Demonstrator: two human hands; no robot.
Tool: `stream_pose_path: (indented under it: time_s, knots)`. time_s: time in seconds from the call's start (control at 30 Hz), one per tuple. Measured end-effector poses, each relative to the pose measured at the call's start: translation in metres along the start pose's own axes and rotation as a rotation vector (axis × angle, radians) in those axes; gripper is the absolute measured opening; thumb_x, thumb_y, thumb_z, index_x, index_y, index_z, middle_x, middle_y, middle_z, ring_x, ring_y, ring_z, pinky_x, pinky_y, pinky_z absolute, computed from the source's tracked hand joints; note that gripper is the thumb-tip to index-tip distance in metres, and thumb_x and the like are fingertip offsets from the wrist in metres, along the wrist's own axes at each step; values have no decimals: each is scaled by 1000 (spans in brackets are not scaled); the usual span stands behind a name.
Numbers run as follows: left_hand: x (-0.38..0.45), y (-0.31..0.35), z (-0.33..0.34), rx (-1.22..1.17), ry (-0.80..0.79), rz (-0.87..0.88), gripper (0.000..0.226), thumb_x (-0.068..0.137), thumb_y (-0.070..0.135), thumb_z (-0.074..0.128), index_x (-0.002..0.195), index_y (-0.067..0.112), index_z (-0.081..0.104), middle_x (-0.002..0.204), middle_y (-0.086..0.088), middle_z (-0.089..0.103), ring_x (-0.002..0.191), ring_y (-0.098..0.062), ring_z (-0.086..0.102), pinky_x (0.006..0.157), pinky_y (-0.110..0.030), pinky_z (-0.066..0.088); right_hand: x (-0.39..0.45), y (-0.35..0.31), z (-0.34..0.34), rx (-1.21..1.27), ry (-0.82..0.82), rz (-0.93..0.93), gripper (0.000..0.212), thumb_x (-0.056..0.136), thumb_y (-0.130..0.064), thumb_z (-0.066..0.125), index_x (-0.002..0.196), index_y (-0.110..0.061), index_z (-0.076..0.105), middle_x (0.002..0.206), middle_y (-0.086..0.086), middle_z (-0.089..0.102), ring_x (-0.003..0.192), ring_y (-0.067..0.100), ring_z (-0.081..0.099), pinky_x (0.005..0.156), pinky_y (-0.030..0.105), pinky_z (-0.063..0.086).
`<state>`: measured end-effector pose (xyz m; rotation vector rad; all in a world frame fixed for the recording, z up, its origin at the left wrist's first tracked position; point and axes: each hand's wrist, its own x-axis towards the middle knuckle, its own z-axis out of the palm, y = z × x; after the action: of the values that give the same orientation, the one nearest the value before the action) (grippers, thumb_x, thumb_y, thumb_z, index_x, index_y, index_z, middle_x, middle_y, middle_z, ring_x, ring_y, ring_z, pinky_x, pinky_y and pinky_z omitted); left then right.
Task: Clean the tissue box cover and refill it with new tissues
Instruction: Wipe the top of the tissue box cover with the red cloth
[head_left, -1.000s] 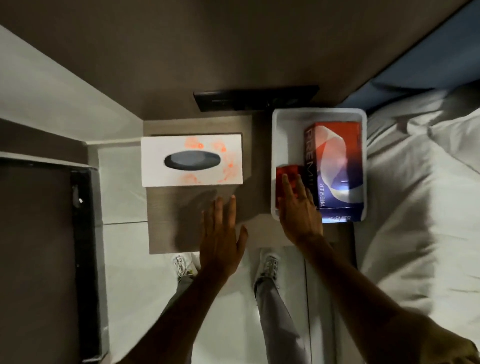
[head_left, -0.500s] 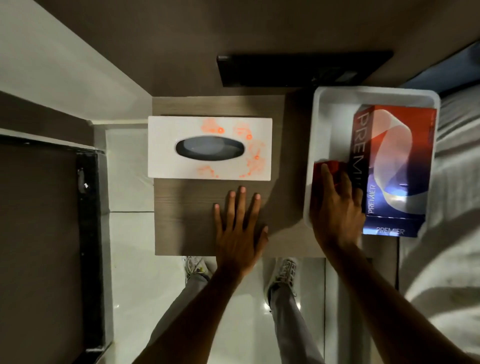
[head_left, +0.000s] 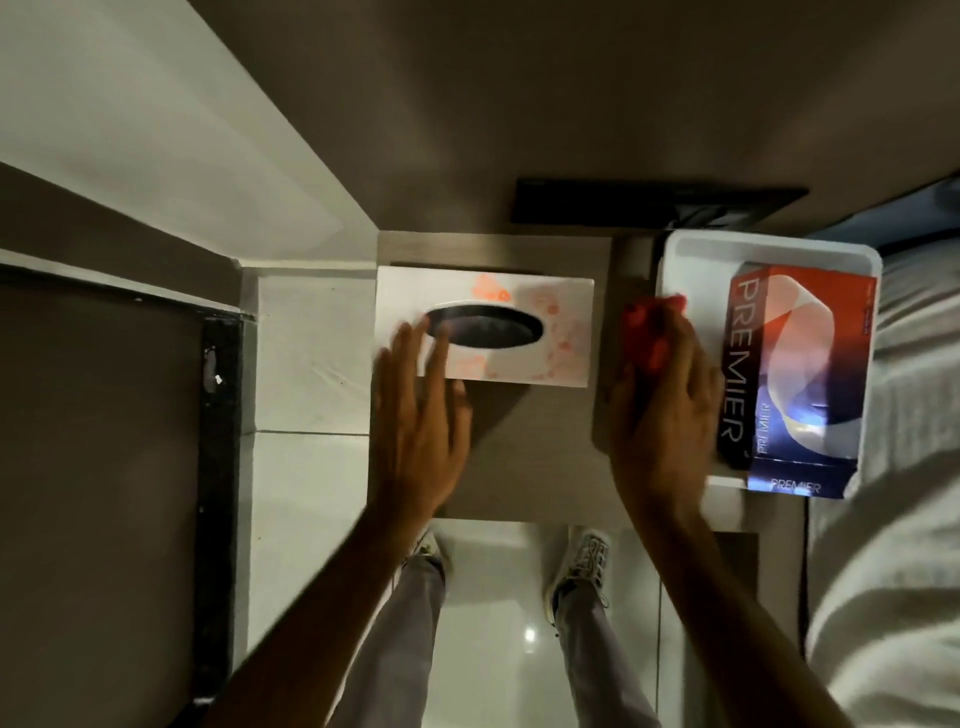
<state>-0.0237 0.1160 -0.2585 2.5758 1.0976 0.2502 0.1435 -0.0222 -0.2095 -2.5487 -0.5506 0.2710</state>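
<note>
The white tissue box cover (head_left: 483, 327) lies on the wooden bedside table (head_left: 530, 457), its top blotched with orange stains, so cleaning is judged not yet done. The left hand (head_left: 421, 415), fingers spread and holding nothing, is placed over the cover's near-left edge. A red cloth (head_left: 644, 332) is gripped in the right hand (head_left: 660, 415) beside the white tray (head_left: 769, 249), where the unopened PREMIER tissue box (head_left: 800, 374) is left; refilling remains.

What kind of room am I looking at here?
Probably a bedroom, maybe a hotel room: a bed with white sheets sits right beside a small wooden nightstand holding a tissue box cover.
</note>
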Motion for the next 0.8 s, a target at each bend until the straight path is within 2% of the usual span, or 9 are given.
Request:
stream_pose_path:
  time_s: [0.03,0.1,0.17,0.27,0.37,0.43,0.5,0.63,0.8]
  knots:
    - [18,-9,-6,17,-7,-30,55,107,31,39,158,13,31,168,-14,27,158,-30,21,127,-52,24,6,-13,9,-23,-25,-38,61,104,-26,54,160,-15,32,160,11,44,137,35,47,105,36,43]
    - [50,-25,-7,63,-86,-59,58,108,37,31,161,14,22,170,-14,18,159,-32,15,129,-51,18,19,-30,31,-95,-92,-73,62,105,-31,52,161,-20,30,165,9,36,138,38,45,107,47,50]
    - [72,-43,1,113,-190,-36,62,107,44,20,163,17,16,172,-12,11,160,-33,11,130,-53,16,26,-36,53,-193,-183,-79,64,105,-37,52,162,-26,27,168,11,30,140,41,42,108,55,49]
    - [82,-67,15,115,-271,29,65,106,48,16,163,19,13,173,-9,8,160,-32,13,128,-53,22,24,-28,71,-359,-228,-119,63,107,-50,40,164,-29,23,170,15,25,144,42,38,115,54,39]
    - [79,-77,27,32,-224,59,63,107,45,22,163,18,15,172,-8,10,158,-28,22,124,-47,33,23,-19,78,-356,-210,-163,66,107,-55,30,165,-26,19,173,15,17,158,38,20,127,55,22]
    - [79,-77,33,-22,-193,59,62,108,44,23,163,16,15,172,-10,11,158,-27,23,122,-46,37,27,-16,84,-249,-230,-177,66,108,-51,33,166,-24,16,174,15,9,161,35,10,128,57,20]
    - [79,-79,37,-67,-168,62,61,109,42,25,163,15,15,172,-11,10,158,-27,22,121,-45,39,32,-21,93,-140,-221,-113,64,109,-47,36,166,-25,16,175,13,4,161,35,4,126,60,25]
    - [79,-86,40,-130,-161,119,61,110,39,27,163,14,11,172,-10,6,159,-27,16,122,-44,39,28,-67,123,-132,-175,-48,64,108,-43,39,166,-26,18,174,15,5,161,38,4,122,62,32]
    - [81,-86,39,-295,-219,96,66,108,38,37,161,5,14,172,-14,9,160,-25,12,130,-43,24,25,-108,146,-231,-321,-343,74,102,-44,59,165,-24,24,173,16,15,160,40,10,125,55,26]
